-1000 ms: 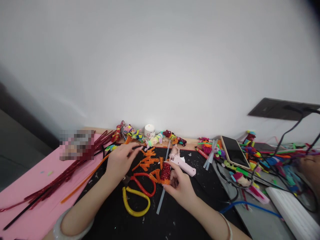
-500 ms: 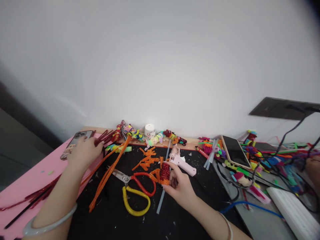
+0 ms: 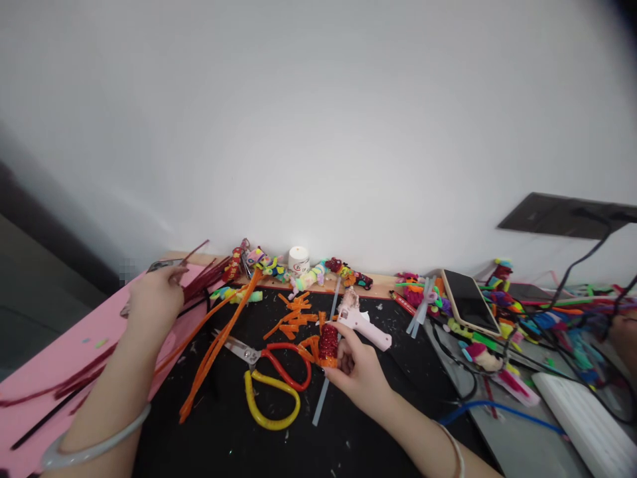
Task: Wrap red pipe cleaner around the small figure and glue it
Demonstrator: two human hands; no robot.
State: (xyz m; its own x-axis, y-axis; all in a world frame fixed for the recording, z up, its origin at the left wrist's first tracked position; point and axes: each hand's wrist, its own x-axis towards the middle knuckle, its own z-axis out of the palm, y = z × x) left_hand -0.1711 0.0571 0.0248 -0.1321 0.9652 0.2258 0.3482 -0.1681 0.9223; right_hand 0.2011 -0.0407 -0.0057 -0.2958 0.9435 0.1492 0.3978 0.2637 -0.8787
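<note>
My left hand (image 3: 158,295) is closed on a dark red pipe cleaner (image 3: 196,250), whose end points up and right past the fingers. More dark red pipe cleaners (image 3: 206,277) lie in a bundle beside it, and a phone underneath is mostly covered. My right hand (image 3: 361,368) grips a glittery red cylinder (image 3: 329,342) with an orange lower band between thumb and fingers. Short orange pipe cleaner pieces (image 3: 293,317) lie to its left and behind it. Scissors (image 3: 271,378) with one red and one yellow handle rest open on the black mat (image 3: 209,445).
A pale pink glue gun (image 3: 365,327) lies behind my right hand, near a clear glue stick (image 3: 321,401). Small colourful figures and a white paper cup (image 3: 298,259) line the wall. On the right are a phone (image 3: 469,301), cables and a white keyboard (image 3: 582,425).
My left hand has drawn back slightly left, lifting a single dark red pipe cleaner from the bundle. My right hand and the red cylinder stay in place.
</note>
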